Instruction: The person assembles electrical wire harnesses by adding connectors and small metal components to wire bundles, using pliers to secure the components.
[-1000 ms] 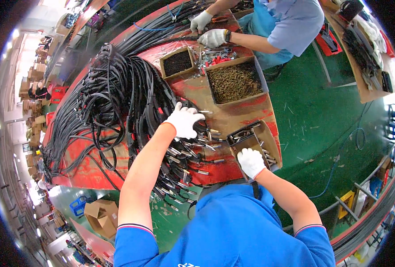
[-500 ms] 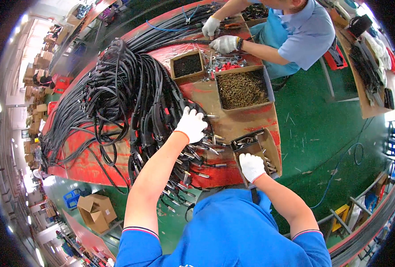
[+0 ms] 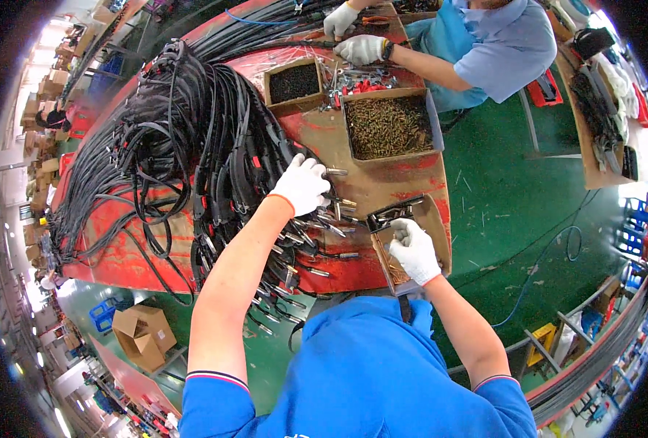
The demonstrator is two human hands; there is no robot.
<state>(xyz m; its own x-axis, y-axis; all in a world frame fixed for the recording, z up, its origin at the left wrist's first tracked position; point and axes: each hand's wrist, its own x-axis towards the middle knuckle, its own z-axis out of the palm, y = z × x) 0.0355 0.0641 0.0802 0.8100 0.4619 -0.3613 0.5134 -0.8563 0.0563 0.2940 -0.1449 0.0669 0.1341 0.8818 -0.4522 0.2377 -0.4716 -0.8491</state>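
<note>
My left hand (image 3: pixel 302 187), in a white glove with an orange cuff, lies over the metal-tipped ends of black cables (image 3: pixel 242 164). Its fingers curl around a cable at the right edge of the pile; metal plugs (image 3: pixel 337 228) stick out beside and below it. Over an open cardboard box (image 3: pixel 438 230) at the table's near right is my right hand (image 3: pixel 416 254), gloved too. Its fingers are bent together in a pinch, and whatever they hold is too small to make out. Small metal parts lie in the box, partly hidden by that hand.
A larger box of brass-coloured pieces (image 3: pixel 388 128) and a smaller box of black pieces (image 3: pixel 293 82) stand farther back, near scattered tools (image 3: pixel 360 82). Across the table a co-worker's gloved hands (image 3: pixel 360 49) hold a black cable. An open carton (image 3: pixel 143 334) sits at the lower left.
My right hand has risen slightly within the box, and its fingers have turned from pointing down into the parts to an upward pinch. My left hand stays on the cable ends. The whole view has shifted slightly.
</note>
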